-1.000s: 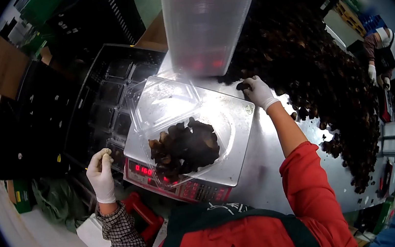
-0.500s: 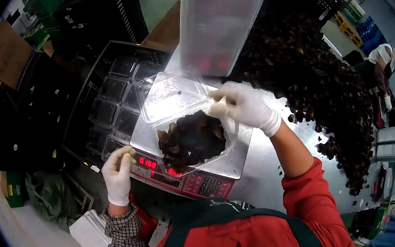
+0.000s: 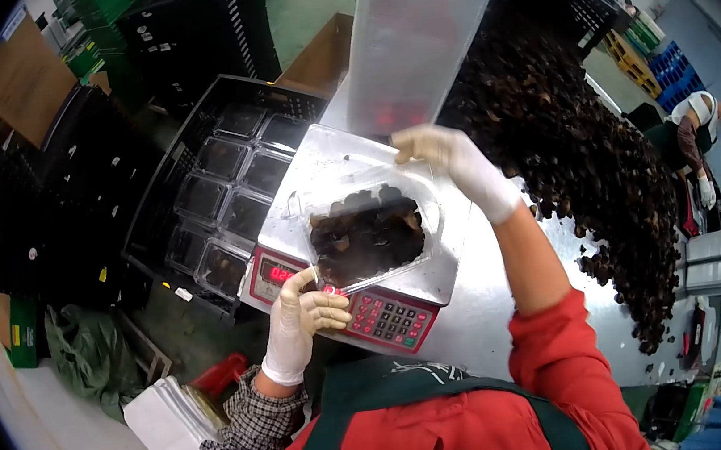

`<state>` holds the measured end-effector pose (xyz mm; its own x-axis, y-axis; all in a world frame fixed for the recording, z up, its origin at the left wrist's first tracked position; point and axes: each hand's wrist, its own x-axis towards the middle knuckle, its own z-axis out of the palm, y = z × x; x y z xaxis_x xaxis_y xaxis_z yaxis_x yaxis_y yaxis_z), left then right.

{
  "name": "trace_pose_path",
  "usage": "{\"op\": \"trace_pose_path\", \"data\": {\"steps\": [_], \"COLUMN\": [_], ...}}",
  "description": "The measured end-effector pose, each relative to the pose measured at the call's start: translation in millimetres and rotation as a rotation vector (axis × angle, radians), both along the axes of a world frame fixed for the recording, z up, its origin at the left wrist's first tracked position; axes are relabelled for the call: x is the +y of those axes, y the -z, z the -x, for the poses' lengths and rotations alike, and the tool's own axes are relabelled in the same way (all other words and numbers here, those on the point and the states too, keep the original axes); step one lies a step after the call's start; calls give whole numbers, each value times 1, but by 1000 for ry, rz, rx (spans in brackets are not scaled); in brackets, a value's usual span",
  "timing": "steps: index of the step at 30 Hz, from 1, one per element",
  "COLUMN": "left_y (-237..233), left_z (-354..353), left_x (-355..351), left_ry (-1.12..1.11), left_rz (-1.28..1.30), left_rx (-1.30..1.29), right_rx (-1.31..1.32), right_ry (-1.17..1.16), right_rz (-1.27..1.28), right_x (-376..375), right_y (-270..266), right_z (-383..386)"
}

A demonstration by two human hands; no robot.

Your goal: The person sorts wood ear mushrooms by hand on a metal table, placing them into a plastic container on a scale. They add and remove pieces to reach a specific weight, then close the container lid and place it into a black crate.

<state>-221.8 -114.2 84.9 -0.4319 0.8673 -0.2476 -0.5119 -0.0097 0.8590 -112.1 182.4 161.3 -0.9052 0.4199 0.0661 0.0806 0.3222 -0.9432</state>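
A worker stands over a silver metal weighing scale [image 3: 340, 148] with a red keypad front (its red digits partly hidden by a glove). A clear plastic rectangular tub [image 3: 384, 273], holding dark brown, curled pieces [image 3: 367, 238], sits toward the near edge of the platform. The white-gloved left hand [image 3: 294, 328] is at the tub's near left corner, fingers bent and partly spread; whether they grip the rim cannot be told. The white-gloved right hand [image 3: 457, 166], slightly blurred, hangs above the platform's far edge, its fingers loosely bent and empty. Past that edge rises a tall stack of translucent plastic containers [image 3: 427, 37]. Off the platform's left edge, a black plastic crate [image 3: 272, 94] holds rows of clear tubs [image 3: 222, 158]. A broad, dark brown heap [image 3: 585, 143] covers the far right side of the shiny steel table [image 3: 496, 298].
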Motion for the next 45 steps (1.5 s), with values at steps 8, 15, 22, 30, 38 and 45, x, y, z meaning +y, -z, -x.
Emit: {"op": "trace_pose_path", "data": {"steps": [8,15,22,30,38,45], "left_y": [3,12,-20,3,169,86], "left_z": [9,23,52,115,343,322], "left_x": [14,23,-7,-5,-87,56], "left_ry": [20,73,-245,-704,-634,-631], "left_rz": [200,83,-203,-348,642,483], "left_rx": [-84,-94,88,-244,-38,1405], "right_rx": [-416,-219,196,52,-152,-266], "right_ry": [174,236,180,-130,665,1117], "right_rz": [435,839,640,282,177,144], "right_x": [-56,-70,-109,-193,-80,-81], "right_y": [50,64,18,20,27,39], "right_z": [-86,-86,-26,59,-115,-258]}}
